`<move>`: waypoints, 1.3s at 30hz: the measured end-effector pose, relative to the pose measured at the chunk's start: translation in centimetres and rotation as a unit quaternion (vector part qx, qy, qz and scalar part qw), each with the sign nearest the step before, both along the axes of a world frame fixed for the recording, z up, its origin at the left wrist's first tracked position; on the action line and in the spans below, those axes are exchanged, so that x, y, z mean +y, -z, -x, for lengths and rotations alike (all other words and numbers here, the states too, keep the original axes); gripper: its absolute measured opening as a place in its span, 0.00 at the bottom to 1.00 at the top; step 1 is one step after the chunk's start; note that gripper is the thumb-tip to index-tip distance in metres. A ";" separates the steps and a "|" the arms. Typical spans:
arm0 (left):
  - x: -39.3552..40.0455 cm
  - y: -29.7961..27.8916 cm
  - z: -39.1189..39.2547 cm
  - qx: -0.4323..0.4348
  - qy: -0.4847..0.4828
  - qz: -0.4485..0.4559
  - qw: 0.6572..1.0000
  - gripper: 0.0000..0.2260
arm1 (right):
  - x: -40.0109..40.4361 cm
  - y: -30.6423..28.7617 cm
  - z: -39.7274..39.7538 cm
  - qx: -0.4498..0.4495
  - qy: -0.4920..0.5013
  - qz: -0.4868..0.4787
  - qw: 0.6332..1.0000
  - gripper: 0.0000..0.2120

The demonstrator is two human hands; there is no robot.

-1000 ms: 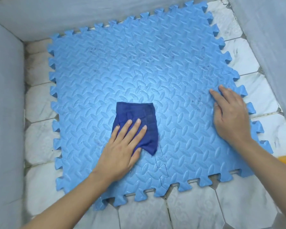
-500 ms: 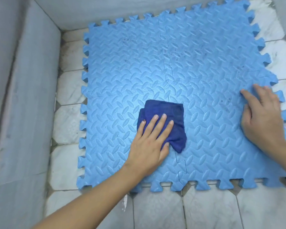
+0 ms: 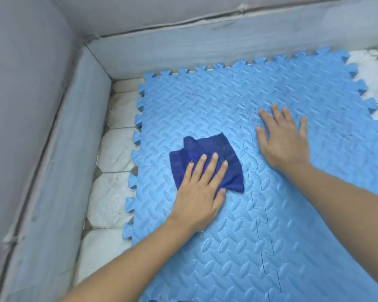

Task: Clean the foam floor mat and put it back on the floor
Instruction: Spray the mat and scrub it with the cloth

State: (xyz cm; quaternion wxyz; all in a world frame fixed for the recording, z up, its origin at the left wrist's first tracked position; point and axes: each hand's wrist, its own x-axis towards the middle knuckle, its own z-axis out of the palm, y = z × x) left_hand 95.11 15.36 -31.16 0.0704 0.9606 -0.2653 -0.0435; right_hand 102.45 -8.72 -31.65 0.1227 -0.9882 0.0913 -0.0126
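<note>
A light blue foam floor mat [image 3: 292,214] with puzzle-tooth edges and a leaf pattern lies flat on the tiled floor. A dark blue cloth [image 3: 207,151], folded and rumpled, sits on the mat's left half. My left hand [image 3: 200,188] presses flat on the cloth with straight fingers. My right hand [image 3: 282,138] lies flat on the bare mat to the right of the cloth, fingers spread, just past the seam between mat pieces.
White marble-look floor tiles [image 3: 111,197] show along the mat's left side and at the far right corner [image 3: 371,68]. Grey padded walls [image 3: 52,149] close in the left and the back [image 3: 205,44].
The view has swung to the left and closer. My left hand has pushed the cloth towards the mat's left side. My right hand has moved from the mat's right edge inward to its middle.
</note>
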 end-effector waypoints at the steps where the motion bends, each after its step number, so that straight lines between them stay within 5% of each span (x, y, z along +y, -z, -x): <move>1: 0.0 -0.1 0.1 0.001 0.001 -0.007 1.000 0.26 | 0.0 0.0 -0.1 -0.006 0.006 0.001 1.000 0.25; 9: -2.5 -0.1 -16.8 0.046 -0.288 0.026 0.956 0.26 | -0.1 0.5 -0.2 -0.021 0.087 0.011 0.996 0.30; 15: -7.6 -0.3 -17.4 0.053 0.046 0.006 0.998 0.23 | 0.3 0.3 -0.3 -0.024 0.089 0.012 0.996 0.31; 19: -3.1 -0.5 -24.6 0.057 -0.114 0.004 0.992 0.24 | 0.2 0.4 0.1 -0.023 0.087 0.010 0.996 0.31; 23: 2.2 -0.2 -28.4 0.076 -0.298 0.007 0.951 0.24 | 0.2 0.5 -0.4 -0.024 0.091 0.017 0.995 0.31; 25: 0.3 -0.3 -27.9 0.078 -0.297 -0.006 0.952 0.24 | 0.0 0.6 -0.4 -0.023 0.092 0.026 0.995 0.31; 31: -7.1 -0.9 -24.2 0.093 0.009 -0.021 0.995 0.24 | 0.0 0.5 -0.5 -0.021 0.093 0.023 0.995 0.31; 36: 2.2 0.0 -28.3 0.076 -0.260 0.024 0.962 0.24 | 0.1 0.5 -0.5 -0.016 0.091 0.019 0.996 0.31; 39: 4.5 -0.4 -26.0 0.088 -0.277 0.006 0.957 0.24 | 0.2 0.6 -0.5 -0.013 0.091 0.020 0.996 0.31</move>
